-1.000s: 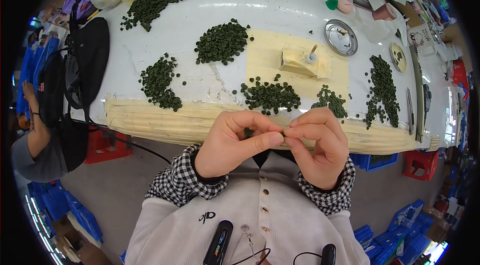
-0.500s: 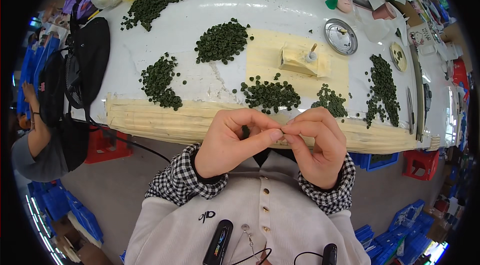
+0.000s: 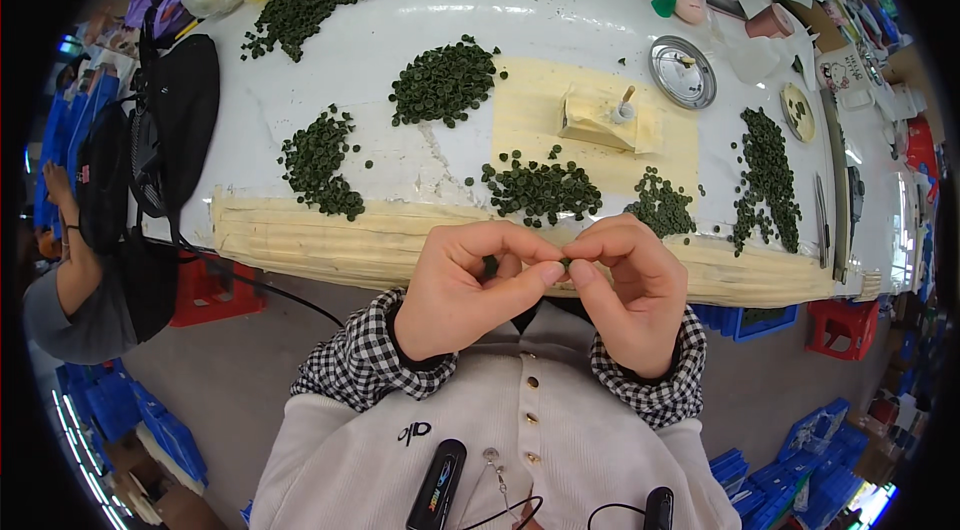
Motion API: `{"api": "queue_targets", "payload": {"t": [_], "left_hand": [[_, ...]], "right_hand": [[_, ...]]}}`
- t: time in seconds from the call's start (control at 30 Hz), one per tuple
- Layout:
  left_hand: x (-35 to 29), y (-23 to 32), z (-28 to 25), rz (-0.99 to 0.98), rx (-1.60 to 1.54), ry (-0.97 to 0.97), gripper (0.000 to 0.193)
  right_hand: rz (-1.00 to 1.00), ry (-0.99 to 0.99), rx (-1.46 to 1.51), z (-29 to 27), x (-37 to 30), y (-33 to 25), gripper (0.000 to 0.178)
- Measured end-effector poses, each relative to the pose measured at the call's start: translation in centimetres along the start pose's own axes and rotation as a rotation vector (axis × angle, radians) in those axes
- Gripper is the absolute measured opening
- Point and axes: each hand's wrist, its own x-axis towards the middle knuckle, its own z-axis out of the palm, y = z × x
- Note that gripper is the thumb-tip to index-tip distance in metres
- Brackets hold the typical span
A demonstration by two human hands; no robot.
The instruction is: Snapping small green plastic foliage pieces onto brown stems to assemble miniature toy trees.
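In front of my chest, at the table's near edge, both hands meet fingertip to fingertip. A tiny dark green round piece [image 3: 565, 263] sits between them, mostly covered by the fingers. My left hand [image 3: 455, 288] pinches it with thumb and forefinger; something dark green shows inside its curled fingers. My right hand [image 3: 637, 292] pinches the same piece from the other side. Just beyond the hands lies a pile of small dark green cup-like pieces [image 3: 545, 192], with a smaller pile of similar pieces [image 3: 660, 205] to its right.
More green piles lie left [image 3: 322, 162], centre [image 3: 443, 83] and right [image 3: 767, 180]. A tape-wrapped block [image 3: 598, 120] with an upright peg stands on yellowish paper. Beyond are a round metal lid [image 3: 682, 73] and tweezers [image 3: 820, 220]. A black bag [image 3: 185, 120] hangs left, near another person's arm [image 3: 72, 260].
My right fingers have shifted slightly, thumb and forefinger now more upright around the joint. The green piece between the fingertips shows more than before.
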Motion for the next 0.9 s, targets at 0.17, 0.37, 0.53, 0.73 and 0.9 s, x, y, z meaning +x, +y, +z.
{"api": "queue_targets", "payload": {"t": [0.17, 0.37, 0.53, 0.73, 0.9], "left_hand": [[0.11, -0.73, 0.17, 0.038, -0.047, 0.019, 0.007], [0.10, -0.75, 0.14, 0.046, -0.025, 0.038, 0.006], [0.10, -0.84, 0.16, 0.044, -0.027, 0.046, 0.007], [0.09, -0.96, 0.08, 0.048, -0.025, 0.050, 0.008], [0.05, -1.12, -0.09, 0.049, -0.022, 0.047, 0.008]], "right_hand": [[0.081, -0.008, 0.098, 0.07, -0.16, 0.26, 0.011], [0.034, 0.003, 0.065, 0.29, -0.11, 0.44, 0.011], [-0.045, 0.017, -0.001, 0.34, -0.02, 0.65, 0.010], [-0.055, 0.027, -0.013, 0.41, -0.02, 0.65, 0.011], [-0.007, 0.039, 0.005, 0.71, -0.25, 0.57, 0.011]]}}
